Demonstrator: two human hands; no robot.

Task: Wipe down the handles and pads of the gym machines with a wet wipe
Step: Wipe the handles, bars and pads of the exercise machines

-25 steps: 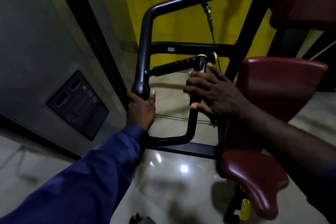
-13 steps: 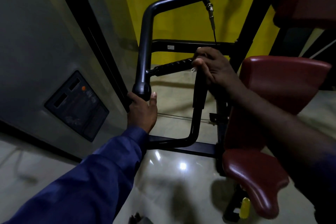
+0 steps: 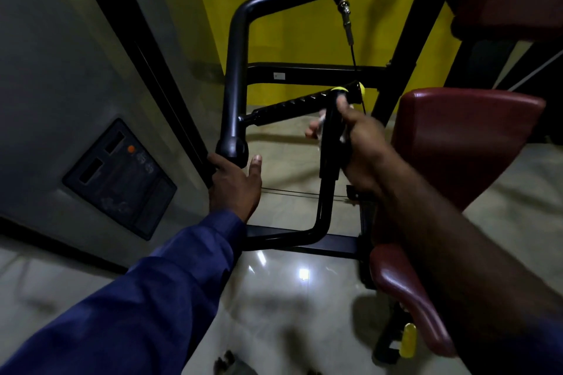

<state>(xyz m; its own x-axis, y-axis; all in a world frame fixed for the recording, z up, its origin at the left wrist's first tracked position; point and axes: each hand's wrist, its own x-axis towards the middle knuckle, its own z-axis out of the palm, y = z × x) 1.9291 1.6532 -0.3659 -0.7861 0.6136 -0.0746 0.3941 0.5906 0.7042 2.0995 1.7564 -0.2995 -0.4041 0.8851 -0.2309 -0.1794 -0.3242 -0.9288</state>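
Note:
A black gym machine arm (image 3: 236,70) bends down to a rounded end. My left hand (image 3: 234,186) cups that end from below, thumb up at its right. A ribbed horizontal handle (image 3: 292,103) runs right to a vertical black grip (image 3: 330,137) with a yellow cap. My right hand (image 3: 359,143) wraps around the vertical grip, with a pale wet wipe (image 3: 321,125) showing between fingers and grip. Dark red pads flank the right: a back pad (image 3: 463,143) and a seat (image 3: 408,292).
A grey wall panel with a dark control plate (image 3: 118,176) stands at left. A thin cable (image 3: 350,27) hangs from the upper bar. Yellow wall lies behind. The glossy floor (image 3: 274,298) reflects light below the frame's base bar (image 3: 323,245).
My right hand slid down from the top of the vertical grip to its middle, wrapped around it with the wipe. My left hand stayed on the arm's end.

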